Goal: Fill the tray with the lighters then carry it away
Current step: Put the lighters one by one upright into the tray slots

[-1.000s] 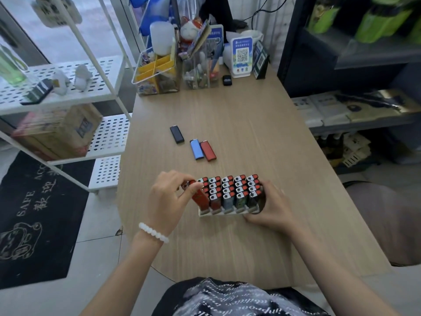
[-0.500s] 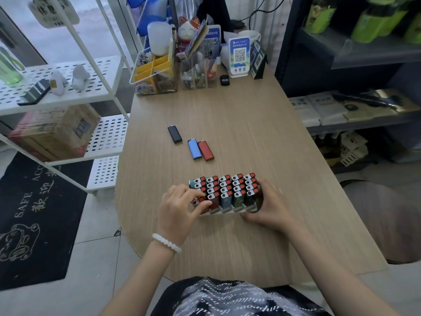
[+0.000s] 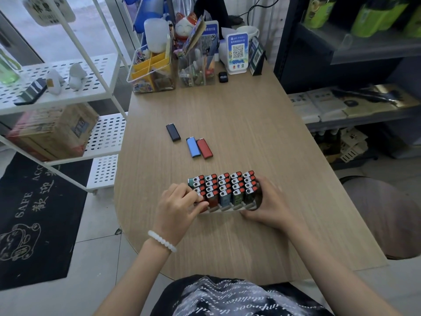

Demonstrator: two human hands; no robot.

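White plastic tray [image 3: 224, 208] of upright lighters [image 3: 224, 187] held at right end by right hand [image 3: 267, 207]; front-left lighter pinched by left hand [image 3: 176, 209]; three lighters left loose on wooden worktop [image 3: 250, 124].

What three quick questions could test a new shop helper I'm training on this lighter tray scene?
1. How many loose lighters lie on the table beyond the tray?
2. True or false: the blue lighter and red lighter lie side by side.
3. Which hand holds the tray's right end: A left hand, B right hand?

Key: 1. three, counting the black lighter; 2. true; 3. B.
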